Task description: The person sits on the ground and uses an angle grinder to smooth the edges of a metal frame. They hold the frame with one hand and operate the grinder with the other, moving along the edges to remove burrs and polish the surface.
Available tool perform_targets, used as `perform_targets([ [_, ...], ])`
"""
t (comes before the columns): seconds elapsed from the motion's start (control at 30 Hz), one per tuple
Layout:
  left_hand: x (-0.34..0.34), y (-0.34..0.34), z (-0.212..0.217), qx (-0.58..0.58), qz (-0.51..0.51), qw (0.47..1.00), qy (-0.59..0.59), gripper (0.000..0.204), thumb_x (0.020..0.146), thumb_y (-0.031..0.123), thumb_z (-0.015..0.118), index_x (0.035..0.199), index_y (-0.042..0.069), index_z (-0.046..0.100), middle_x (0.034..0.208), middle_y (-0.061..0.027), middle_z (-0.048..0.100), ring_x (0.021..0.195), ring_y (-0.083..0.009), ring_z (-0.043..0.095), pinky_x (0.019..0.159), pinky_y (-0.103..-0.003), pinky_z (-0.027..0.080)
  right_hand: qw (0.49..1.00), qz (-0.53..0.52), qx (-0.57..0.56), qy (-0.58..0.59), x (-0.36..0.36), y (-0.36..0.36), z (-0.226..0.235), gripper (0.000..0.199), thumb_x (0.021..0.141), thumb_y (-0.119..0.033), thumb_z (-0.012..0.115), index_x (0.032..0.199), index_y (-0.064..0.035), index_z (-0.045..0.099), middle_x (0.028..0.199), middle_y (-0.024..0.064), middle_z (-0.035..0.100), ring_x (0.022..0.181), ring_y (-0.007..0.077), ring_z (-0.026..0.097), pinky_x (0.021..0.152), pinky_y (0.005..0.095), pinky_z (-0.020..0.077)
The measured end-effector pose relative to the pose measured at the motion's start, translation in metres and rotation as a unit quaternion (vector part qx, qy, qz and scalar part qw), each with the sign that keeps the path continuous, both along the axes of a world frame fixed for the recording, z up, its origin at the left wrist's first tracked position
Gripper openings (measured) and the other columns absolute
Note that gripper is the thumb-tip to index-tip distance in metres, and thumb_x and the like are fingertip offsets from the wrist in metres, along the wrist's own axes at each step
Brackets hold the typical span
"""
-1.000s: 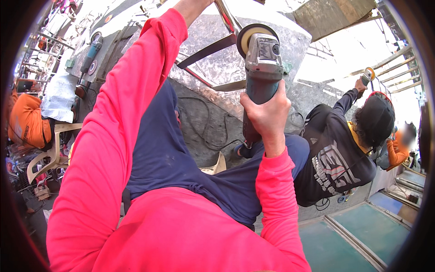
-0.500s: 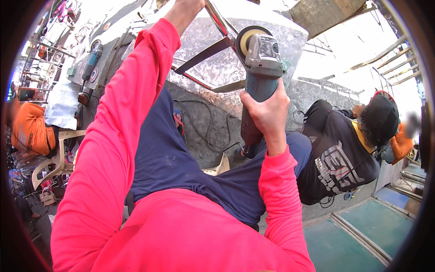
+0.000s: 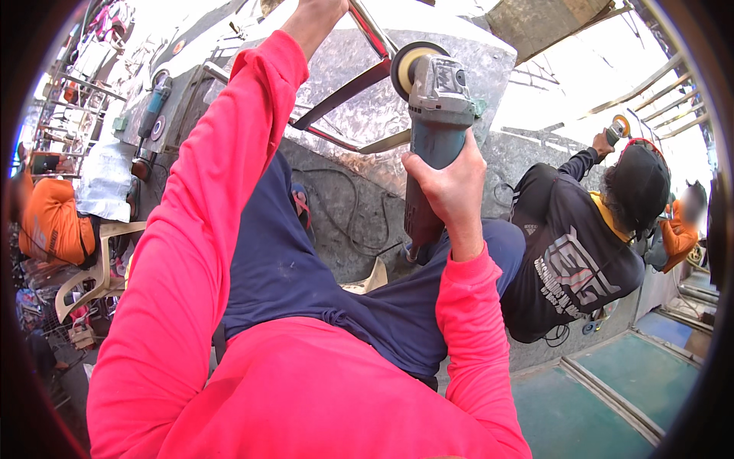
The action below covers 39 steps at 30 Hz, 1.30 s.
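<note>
My right hand (image 3: 455,180) is wrapped round the teal and dark body of an angle grinder (image 3: 441,141). A round buffing disc (image 3: 413,69) with a pale centre is on its head, at the corner of a shiny metal tube frame (image 3: 372,32). Whether the disc touches the tube I cannot tell. At the top edge my left hand (image 3: 319,17) is closed at the frame's upper tube, its fingertips partly cut off by the picture's edge. The frame's flat dark bar (image 3: 344,93) and lower tubes reach over a scuffed grey metal-topped bench (image 3: 459,84).
To my right a person in a black jacket (image 3: 569,252) works with another grinder (image 3: 618,128). A person in orange (image 3: 57,218) sits at the far left, near a second grinder (image 3: 157,103) on the bench. A black cable (image 3: 353,206) loops below the bench. Green panels (image 3: 589,405) lie at lower right.
The grinder in my right hand has shifted slightly left, its disc now nearer the frame's corner. The frame has tilted a little. The person at right has brought a grinder up into view.
</note>
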State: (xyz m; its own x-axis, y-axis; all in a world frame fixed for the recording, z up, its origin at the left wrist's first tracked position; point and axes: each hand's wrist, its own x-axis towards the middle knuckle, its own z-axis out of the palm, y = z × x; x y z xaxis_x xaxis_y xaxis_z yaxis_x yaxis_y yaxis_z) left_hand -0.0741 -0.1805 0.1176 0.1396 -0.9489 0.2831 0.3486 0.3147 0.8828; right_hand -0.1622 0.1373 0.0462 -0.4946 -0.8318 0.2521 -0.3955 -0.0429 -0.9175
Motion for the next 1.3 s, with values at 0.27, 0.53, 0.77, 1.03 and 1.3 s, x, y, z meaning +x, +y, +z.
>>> perform_targets([
  [0.27,-0.002,0.009,0.005,0.024,0.023,0.999,-0.006,0.046,0.101,0.039,0.068,0.069,0.008,0.056,0.051,0.0005,0.046,0.037,-0.0126,0.042,0.035,-0.031,0.036,1.000,-0.006,0.013,-0.010,-0.004,0.004,-0.001,0.055,0.068,-0.023,0.085,0.109,0.0075,0.062,0.090,0.0234,0.074,0.081,0.0334,0.075,0.076,0.0419,0.0590],
  [0.53,-0.016,0.031,0.012,-0.027,0.079,0.996,-0.017,0.045,0.101,0.037,0.068,0.075,0.001,0.061,0.052,-0.0017,0.050,0.036,-0.0139,0.045,0.035,-0.031,0.039,0.998,-0.021,0.022,-0.046,-0.009,0.000,-0.007,0.055,0.068,-0.025,0.084,0.107,0.0079,0.062,0.091,0.0227,0.074,0.081,0.0318,0.075,0.076,0.0409,0.0590],
  [0.77,-0.028,0.050,0.014,-0.070,0.123,0.989,-0.045,0.043,0.103,0.034,0.065,0.082,-0.004,0.066,0.055,-0.0040,0.055,0.037,-0.0142,0.048,0.036,-0.032,0.039,0.998,-0.022,0.025,-0.061,-0.010,-0.006,-0.011,0.055,0.068,-0.025,0.082,0.108,0.0075,0.063,0.092,0.0212,0.075,0.082,0.0296,0.075,0.078,0.0397,0.0589],
  [1.03,-0.029,0.056,0.011,-0.145,0.146,0.978,-0.032,0.039,0.104,0.030,0.064,0.080,-0.001,0.064,0.055,-0.0020,0.054,0.039,-0.0128,0.050,0.037,-0.032,0.040,0.995,-0.026,0.025,-0.090,-0.015,-0.012,-0.019,0.055,0.068,-0.026,0.084,0.108,0.0060,0.065,0.093,0.0194,0.075,0.084,0.0279,0.075,0.079,0.0385,0.0586],
  [1.3,-0.017,0.070,0.018,-0.113,0.098,0.989,-0.003,0.035,0.104,0.028,0.063,0.077,0.006,0.059,0.053,0.0025,0.048,0.038,-0.0096,0.044,0.037,-0.028,0.036,0.992,-0.030,0.021,-0.124,-0.015,-0.017,-0.027,0.054,0.068,-0.025,0.085,0.107,0.0066,0.065,0.093,0.0187,0.076,0.083,0.0265,0.074,0.078,0.0378,0.0584],
])
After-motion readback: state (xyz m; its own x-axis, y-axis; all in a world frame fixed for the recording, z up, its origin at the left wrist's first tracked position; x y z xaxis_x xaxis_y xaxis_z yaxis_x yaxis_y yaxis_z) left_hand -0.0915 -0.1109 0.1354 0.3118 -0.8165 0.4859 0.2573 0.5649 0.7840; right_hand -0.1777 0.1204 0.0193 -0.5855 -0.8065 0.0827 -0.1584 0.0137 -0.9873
